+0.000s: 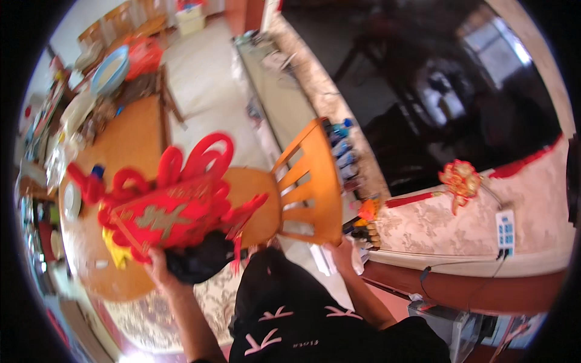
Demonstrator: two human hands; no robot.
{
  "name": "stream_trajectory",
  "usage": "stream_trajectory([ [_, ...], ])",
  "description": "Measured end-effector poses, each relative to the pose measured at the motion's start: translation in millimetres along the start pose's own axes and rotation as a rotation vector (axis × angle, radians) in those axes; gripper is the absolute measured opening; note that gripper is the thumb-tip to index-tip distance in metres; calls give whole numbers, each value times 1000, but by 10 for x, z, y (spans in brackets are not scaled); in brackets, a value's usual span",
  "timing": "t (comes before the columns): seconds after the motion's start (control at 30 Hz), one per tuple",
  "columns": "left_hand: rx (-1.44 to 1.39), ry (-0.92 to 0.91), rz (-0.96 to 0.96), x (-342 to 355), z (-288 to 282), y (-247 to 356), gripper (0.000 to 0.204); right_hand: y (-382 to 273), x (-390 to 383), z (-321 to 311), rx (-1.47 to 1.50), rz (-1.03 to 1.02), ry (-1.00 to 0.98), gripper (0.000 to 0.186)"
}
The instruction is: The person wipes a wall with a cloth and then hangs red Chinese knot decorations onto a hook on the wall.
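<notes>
My left hand point(158, 269) is closed at the lower edge of a red festive hanging ornament point(175, 212) with looped edges, a gold character and a red tassel. Just under the ornament, beside that hand, is a bunched black cloth-like thing point(203, 261); how the two are joined is hidden. My right hand point(346, 253) is closed on the near corner of the backrest of a wooden chair point(324, 209). The chair's seat is partly covered by the ornament.
To the left stands a wooden table point(136, 130) with a blue basin point(111, 69), a red plastic bag point(144, 54) and a white plate point(72, 201). Bottles point(345, 151) line the wall under a large black screen point(448, 91). A white power strip point(505, 233) trails cables.
</notes>
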State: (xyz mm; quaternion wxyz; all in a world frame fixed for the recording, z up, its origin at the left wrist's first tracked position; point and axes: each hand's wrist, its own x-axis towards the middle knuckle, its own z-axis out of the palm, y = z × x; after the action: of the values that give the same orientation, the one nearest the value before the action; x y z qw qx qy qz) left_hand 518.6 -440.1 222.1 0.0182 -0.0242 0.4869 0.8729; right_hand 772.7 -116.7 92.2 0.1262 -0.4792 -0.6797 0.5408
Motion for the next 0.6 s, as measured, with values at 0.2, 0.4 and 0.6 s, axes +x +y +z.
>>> stream_trajectory([
  [0.2,-57,-8,4,-107,381,99,54,-3,162,-90,-202,-160,43,37],
  [0.4,-6,-225,-160,-184,719,28,62,-178,143,-361,-60,-7,-79,33],
  [0.6,-1,-99,-145,-419,1196,-31,44,-154,197,-479,336,12,-100,30],
])
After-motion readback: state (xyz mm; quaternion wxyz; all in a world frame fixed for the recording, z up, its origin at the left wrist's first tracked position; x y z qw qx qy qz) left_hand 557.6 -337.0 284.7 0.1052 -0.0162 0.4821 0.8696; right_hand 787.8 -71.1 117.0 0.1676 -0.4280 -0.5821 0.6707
